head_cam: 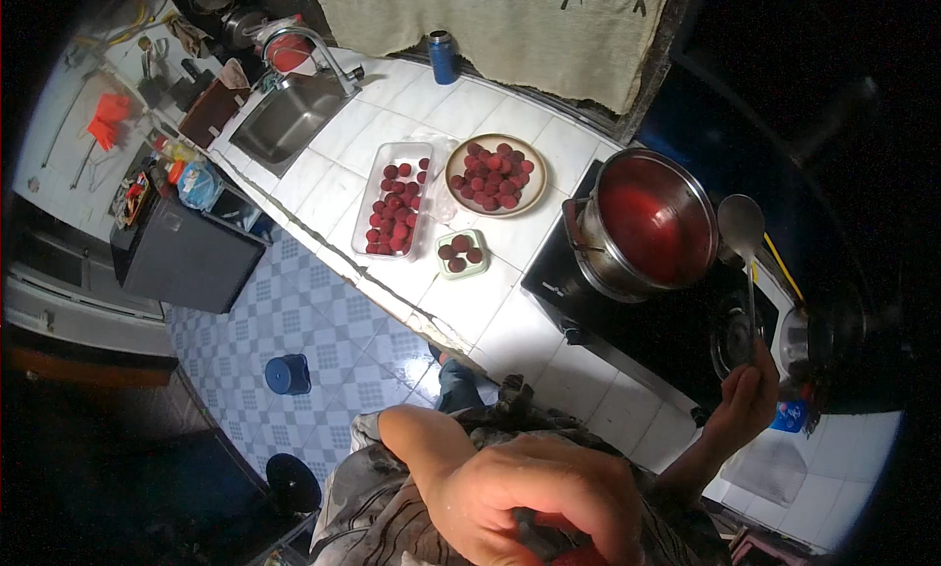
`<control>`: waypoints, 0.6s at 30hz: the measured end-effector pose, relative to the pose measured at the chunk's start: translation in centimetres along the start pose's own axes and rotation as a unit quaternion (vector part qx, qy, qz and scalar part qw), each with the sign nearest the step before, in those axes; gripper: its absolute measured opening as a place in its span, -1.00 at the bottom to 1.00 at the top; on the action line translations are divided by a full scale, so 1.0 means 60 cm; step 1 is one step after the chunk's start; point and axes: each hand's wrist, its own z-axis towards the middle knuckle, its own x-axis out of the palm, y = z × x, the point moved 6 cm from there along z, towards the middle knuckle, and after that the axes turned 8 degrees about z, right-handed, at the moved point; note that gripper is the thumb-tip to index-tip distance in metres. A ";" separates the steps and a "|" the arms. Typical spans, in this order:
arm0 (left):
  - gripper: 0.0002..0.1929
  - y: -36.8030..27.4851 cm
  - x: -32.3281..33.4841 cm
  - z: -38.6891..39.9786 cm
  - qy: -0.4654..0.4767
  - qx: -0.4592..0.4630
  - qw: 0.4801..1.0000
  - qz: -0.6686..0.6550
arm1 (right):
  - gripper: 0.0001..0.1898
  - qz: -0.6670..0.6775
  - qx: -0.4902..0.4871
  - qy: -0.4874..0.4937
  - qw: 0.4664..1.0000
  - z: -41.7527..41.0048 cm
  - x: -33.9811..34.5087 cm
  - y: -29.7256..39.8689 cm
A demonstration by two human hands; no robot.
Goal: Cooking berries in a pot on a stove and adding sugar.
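Note:
My right hand (750, 389) grips the handle of a metal ladle (741, 220), whose bowl is raised beside the right rim of a steel pot (588, 231). Red liquid (654, 228) fills part of the pot, which sits on a black cooktop (625, 331). Close to the camera, my left hand (537, 485) has its fingers curled round a red berry (581, 557), largely cut off by the bottom edge. Dark red bayberries (492, 175) are heaped on a round plate (540, 191). More lie in a clear plastic tray (365, 217) and a small green dish (470, 272).
A sink (287, 117) with a curved tap (323, 48) lies at the counter's far left. A blue bottle (442, 59) stands near the curtain (500, 22). Under the ladle handle lies a glass lid (735, 338). On the tiled floor is a blue stool (287, 375).

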 end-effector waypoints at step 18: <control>-0.62 0.079 -0.162 -0.035 -0.208 -0.300 0.929 0.065 | -0.69 -0.132 0.092 0.011 0.987 0.049 0.067 -0.049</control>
